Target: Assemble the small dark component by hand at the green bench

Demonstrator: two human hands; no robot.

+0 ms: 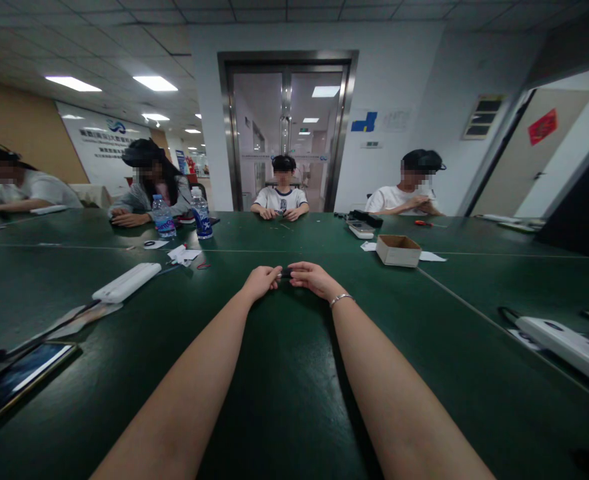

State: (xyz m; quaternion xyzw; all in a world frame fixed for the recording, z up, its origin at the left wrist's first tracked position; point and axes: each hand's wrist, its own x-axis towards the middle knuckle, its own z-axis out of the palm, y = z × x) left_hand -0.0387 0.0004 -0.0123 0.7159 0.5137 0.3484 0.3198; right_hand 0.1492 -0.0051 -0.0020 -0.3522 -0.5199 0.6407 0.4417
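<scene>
Both my hands meet over the green table point(284, 347), at the middle of the view. Between them is a small dark stick-like piece point(286, 273) with a lighter, metallic-looking end on the left; its exact kind is too small to make out. My left hand point(263, 283) pinches the lighter end between thumb and fingers. Around the dark end, the fingers of my right hand point(314, 279) are closed. A silvery bracelet point(341, 299) circles my right wrist. Fingers cover part of the piece.
Power strips point(127, 283) lie left and right, with a phone point(21, 380) at the near left. Two water bottles point(201, 215), paper scraps point(183, 255) and a small open box point(399, 251) stand farther off. Several people wearing headsets sit across the table.
</scene>
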